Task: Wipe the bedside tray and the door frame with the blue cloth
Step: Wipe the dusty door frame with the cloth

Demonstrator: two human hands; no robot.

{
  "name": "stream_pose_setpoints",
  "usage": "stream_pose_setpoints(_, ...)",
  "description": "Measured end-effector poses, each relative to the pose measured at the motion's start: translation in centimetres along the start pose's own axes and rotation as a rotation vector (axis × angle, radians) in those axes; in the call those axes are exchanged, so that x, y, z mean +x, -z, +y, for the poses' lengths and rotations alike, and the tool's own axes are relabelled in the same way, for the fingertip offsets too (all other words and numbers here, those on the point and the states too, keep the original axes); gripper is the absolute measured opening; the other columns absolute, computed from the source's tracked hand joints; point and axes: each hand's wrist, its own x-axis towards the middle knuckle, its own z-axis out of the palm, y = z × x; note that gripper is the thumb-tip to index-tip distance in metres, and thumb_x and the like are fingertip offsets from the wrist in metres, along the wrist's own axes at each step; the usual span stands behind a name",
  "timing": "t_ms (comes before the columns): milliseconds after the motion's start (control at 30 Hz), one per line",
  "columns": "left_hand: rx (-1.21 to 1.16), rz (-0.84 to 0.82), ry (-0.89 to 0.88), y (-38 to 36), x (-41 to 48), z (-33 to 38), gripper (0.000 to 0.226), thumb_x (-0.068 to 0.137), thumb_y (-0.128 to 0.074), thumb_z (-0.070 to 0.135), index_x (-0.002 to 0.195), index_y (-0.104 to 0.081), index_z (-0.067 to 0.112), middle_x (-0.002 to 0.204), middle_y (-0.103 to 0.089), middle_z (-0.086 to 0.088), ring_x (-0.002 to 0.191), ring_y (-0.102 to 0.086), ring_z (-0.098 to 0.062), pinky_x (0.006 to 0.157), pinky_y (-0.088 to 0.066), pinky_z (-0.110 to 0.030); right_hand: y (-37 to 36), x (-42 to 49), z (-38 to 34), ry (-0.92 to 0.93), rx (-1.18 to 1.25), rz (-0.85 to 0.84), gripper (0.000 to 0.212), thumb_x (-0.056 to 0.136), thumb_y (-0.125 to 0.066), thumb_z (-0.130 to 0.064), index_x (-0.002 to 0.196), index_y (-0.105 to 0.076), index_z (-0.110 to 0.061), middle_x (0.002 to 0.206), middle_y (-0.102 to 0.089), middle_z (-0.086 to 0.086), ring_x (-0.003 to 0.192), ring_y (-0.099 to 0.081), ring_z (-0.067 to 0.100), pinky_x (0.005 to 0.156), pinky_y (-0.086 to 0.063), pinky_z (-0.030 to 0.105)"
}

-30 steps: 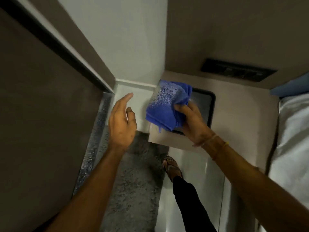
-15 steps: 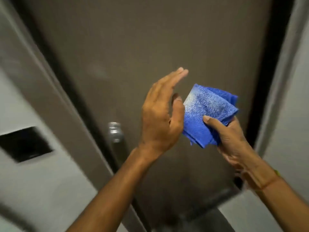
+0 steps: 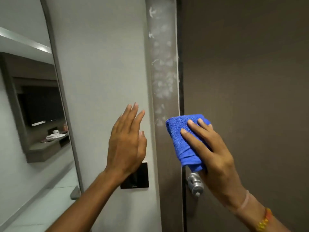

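My right hand (image 3: pixel 212 148) presses the folded blue cloth (image 3: pixel 181 141) flat against the right edge of the grey-brown door frame (image 3: pixel 161 64), where it meets the dark door (image 3: pixel 242 81). White smudges run up the frame above the cloth. My left hand (image 3: pixel 127 143) is raised, fingers spread, holding nothing, in front of the white wall left of the frame. The bedside tray is out of view.
A metal door knob (image 3: pixel 194 183) sticks out just below the cloth. A black switch plate (image 3: pixel 138 178) sits on the white wall (image 3: pixel 103 64) under my left hand. A tall mirror (image 3: pixel 33 114) at the left reflects a television and a shelf.
My view swung from the bedside tray up to the door and its frame. My right hand carried the cloth from the tray to the frame's edge. My left hand stayed raised, holding nothing.
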Motion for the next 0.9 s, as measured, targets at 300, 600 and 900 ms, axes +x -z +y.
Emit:
stream_pose_setpoints(300,0.307,-0.053,-0.019,-3.7,6.8,-6.0,0.062,0.090,-0.028,0.025,0.146,-0.010,0.006,0.157,-0.009,-0.015,0.146,-0.003,-0.024,0.119,-0.009,-0.044,-5.6,3.8,2.4,0.159,-0.389,-0.156,0.045,0.085,-0.053,-0.023,0.129,-0.054,-0.011,0.135,-0.051,0.023,0.127,-0.040,0.048,0.095,-0.040,0.068)
stream_pose_setpoints(600,0.358,0.073,-0.038,-6.4,8.0,-9.0,0.070,0.087,-0.029,0.034,0.147,-0.003,0.009,0.157,-0.003,-0.012,0.146,0.001,-0.021,0.119,0.000,-0.041,-12.6,1.7,4.4,-0.009,-0.467,-0.194,0.072,0.087,-0.030,-0.067,0.147,-0.018,-0.029,0.155,-0.012,0.011,0.144,-0.001,0.038,0.107,-0.009,0.071)
stream_pose_setpoints(900,0.386,0.052,-0.014,-6.1,8.2,-8.5,0.071,0.087,-0.029,0.036,0.147,0.000,0.010,0.156,0.000,-0.011,0.146,0.001,-0.022,0.119,0.001,-0.041,-11.1,14.5,5.6,0.052,-0.568,-0.033,0.060,0.093,-0.032,-0.056,0.146,-0.023,-0.028,0.155,-0.023,0.014,0.142,-0.014,0.041,0.108,-0.011,0.071)
